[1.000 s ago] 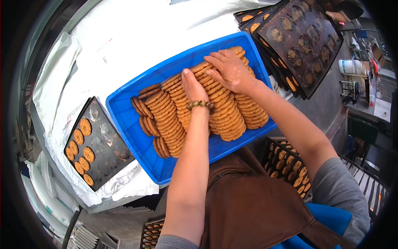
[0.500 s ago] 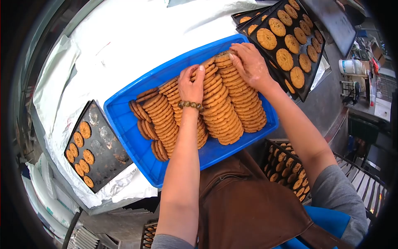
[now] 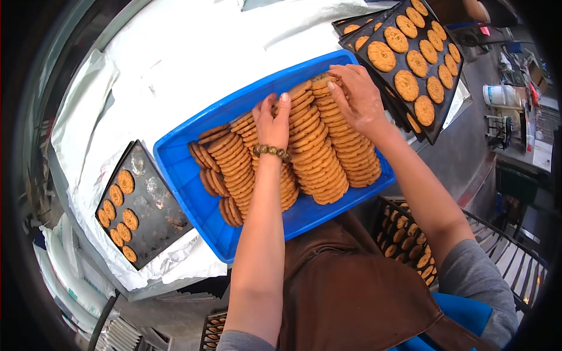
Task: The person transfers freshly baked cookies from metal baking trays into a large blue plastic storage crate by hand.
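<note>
Round golden-brown cookies (image 3: 319, 158) stand on edge in packed rows inside a blue plastic bin (image 3: 196, 219). My left hand (image 3: 273, 124), with a beaded bracelet at the wrist, is at the upper end of a middle row, its thumb and curled fingers around cookies there; the fingertips are partly hidden. At the top of the rightmost row, my right hand (image 3: 361, 99) bends over the end cookies, thumb on the near side and fingers on the far side. A few cookies (image 3: 213, 181) lean less evenly at the bin's left.
A dark baking tray (image 3: 155, 202) with several cookies lies left of the bin on white sheeting (image 3: 170, 64). Stacked trays of cookies (image 3: 430, 105) overlap at the upper right. Racked trays (image 3: 404, 237) stand low beside my right arm. Another person's arm (image 3: 475, 10) shows at the top right.
The whole view has shifted slightly, so the bin and trays appear a little further right. Both hands stay at the upper ends of the cookie rows, with only slight finger movement.
</note>
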`<state>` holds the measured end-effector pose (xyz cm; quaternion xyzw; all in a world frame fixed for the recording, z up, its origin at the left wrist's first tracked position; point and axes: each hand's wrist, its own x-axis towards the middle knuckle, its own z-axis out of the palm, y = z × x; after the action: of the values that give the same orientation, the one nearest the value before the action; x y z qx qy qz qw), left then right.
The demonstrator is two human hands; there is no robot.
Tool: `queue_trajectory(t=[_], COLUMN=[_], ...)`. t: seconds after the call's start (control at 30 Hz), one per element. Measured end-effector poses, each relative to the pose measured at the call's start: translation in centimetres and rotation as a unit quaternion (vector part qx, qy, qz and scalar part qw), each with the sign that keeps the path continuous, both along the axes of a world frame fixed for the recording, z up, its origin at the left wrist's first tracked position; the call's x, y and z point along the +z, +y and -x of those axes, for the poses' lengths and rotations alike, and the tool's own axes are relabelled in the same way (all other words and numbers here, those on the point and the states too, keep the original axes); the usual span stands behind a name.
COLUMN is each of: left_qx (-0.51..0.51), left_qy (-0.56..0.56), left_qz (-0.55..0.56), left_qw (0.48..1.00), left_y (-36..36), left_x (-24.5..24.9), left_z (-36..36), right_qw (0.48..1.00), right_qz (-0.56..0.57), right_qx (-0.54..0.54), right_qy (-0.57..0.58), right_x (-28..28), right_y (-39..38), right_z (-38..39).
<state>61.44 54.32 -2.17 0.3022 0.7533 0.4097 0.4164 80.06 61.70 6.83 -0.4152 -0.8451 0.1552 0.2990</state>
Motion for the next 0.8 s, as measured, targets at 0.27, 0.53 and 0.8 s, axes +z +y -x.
queue_trajectory(t=[0.27,0.53,0.8], left_qx=[0.020,0.190,0.187], left_qy=[0.120,0.350,0.433], left_qz=[-0.154,-0.116,0.307], left_qw=[0.981,0.910,0.827], left_y=[-8.7,-30.5,-55.1], left_x=[6.8,8.3,-3.3], left_z=[7.8,30.4,54.0], right_qw=[0.999,0.982,0.957], right_qz=[0.013,0.116,0.210], right_qx=[0.032,0.149,0.196], right_qy=[-0.007,0.018,0.038], right_x=[3.6,5.1,4.7], right_y=[-4.0,-14.7,-21.7], right_z=[5.2,14.4,32.5])
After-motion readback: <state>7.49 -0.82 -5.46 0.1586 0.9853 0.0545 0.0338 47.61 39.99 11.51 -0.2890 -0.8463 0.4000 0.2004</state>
